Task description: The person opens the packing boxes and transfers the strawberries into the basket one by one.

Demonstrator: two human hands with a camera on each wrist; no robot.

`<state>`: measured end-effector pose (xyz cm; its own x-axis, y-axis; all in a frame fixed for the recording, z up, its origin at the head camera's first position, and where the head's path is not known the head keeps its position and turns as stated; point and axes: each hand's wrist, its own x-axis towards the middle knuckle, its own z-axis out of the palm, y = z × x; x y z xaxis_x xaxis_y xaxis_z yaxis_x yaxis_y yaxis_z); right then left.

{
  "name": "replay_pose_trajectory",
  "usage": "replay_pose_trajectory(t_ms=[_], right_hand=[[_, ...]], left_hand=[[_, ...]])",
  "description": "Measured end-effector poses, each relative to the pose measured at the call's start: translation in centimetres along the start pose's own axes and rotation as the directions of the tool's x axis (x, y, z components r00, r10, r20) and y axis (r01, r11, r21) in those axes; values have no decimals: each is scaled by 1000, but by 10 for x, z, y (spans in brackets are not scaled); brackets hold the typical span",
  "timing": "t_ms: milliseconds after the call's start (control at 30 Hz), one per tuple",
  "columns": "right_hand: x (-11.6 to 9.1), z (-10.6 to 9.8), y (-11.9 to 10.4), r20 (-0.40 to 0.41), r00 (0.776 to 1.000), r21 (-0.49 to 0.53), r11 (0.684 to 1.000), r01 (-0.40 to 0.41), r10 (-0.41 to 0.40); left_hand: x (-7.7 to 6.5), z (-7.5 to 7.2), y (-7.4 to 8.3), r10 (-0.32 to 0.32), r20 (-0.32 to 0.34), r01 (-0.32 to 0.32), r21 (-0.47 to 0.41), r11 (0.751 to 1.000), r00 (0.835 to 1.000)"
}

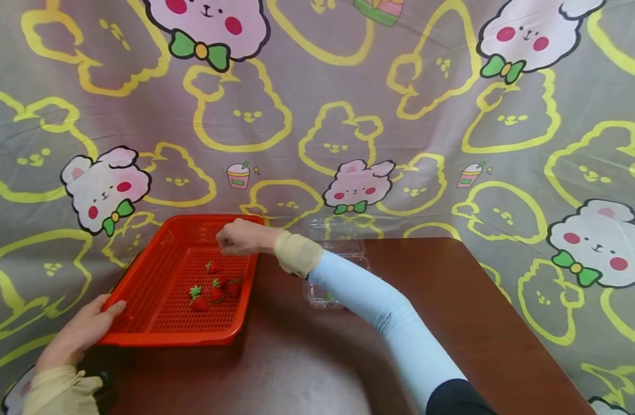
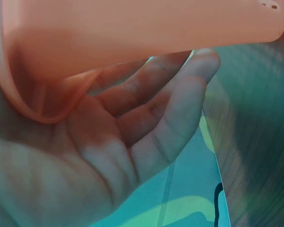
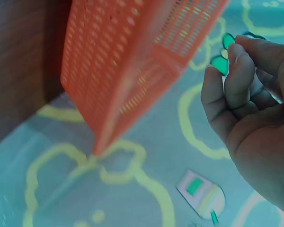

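Observation:
The red plastic basket [image 1: 164,340] is tilted up at the left of the table, and my left hand [image 1: 81,328] grips its near left corner. In the left wrist view, the fingers of that hand [image 2: 146,109] reach beneath the basket's wall [image 2: 146,35]. Several strawberries [image 1: 199,302] with green leaves lie on its slotted floor. My right hand [image 1: 245,236] hangs over the basket's far right part, above the fruit. Its fingers are loosely curled, and nothing shows between them in the right wrist view, where the hand [image 3: 260,99] appears beside the basket's wall [image 3: 99,66].
Right of the basket stands a clear plastic box [image 1: 317,301] with its lid raised, partly hidden by my right forearm; a bit of green shows inside. The brown table [image 1: 431,276] extends to the right. A patterned cloth [image 1: 348,132] hangs behind the table.

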<state>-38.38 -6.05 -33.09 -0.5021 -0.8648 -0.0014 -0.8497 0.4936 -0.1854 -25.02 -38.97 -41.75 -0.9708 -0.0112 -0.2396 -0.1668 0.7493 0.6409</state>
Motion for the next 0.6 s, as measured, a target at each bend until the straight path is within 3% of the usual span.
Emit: replay_pose_trajectory(t_ms=[300, 600], right_hand=[[-38, -37, 3, -89, 996, -33, 999, 1, -4], [-82, -50, 22, -178, 983, 15, 999, -35, 37]], left_hand=[[0, -2, -4, 2, 6, -1, -14, 1000, 1000], [3, 3, -3, -2, 13, 3, -7, 1000, 1000]])
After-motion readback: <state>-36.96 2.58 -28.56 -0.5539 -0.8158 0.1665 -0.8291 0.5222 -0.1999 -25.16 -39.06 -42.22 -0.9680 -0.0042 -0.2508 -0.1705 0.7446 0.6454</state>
